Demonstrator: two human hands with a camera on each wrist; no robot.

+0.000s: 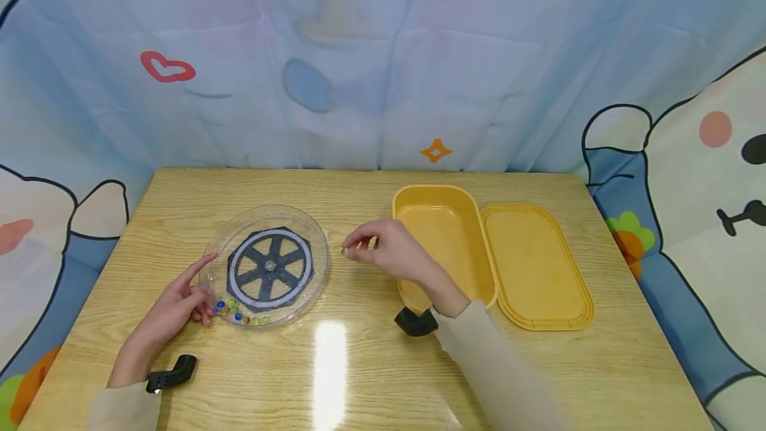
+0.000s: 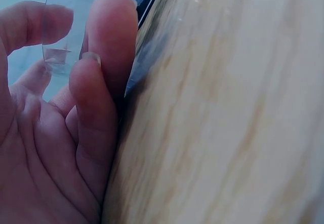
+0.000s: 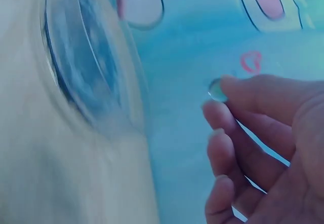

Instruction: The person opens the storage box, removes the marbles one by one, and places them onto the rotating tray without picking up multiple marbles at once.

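Note:
A clear round dish (image 1: 320,285) with a dark six-spoked wheel pattern (image 1: 271,267) lies on the left half of the table. Several coloured marbles (image 1: 238,316) sit inside along its near left edge. My left hand (image 1: 173,304) grips the dish's left rim; in the left wrist view the clear wall (image 2: 63,36) runs between its fingers. Just right of the dish, above the table, my right hand (image 1: 389,249) pinches a small clear greenish marble (image 3: 217,89) between thumb and forefinger.
A yellow plastic box (image 1: 445,238) stands right of the dish, under my right forearm. Its flat yellow lid (image 1: 538,265) lies beside it on the right. Behind the wooden table (image 1: 371,364) hangs a blue cartoon-print curtain (image 1: 371,85).

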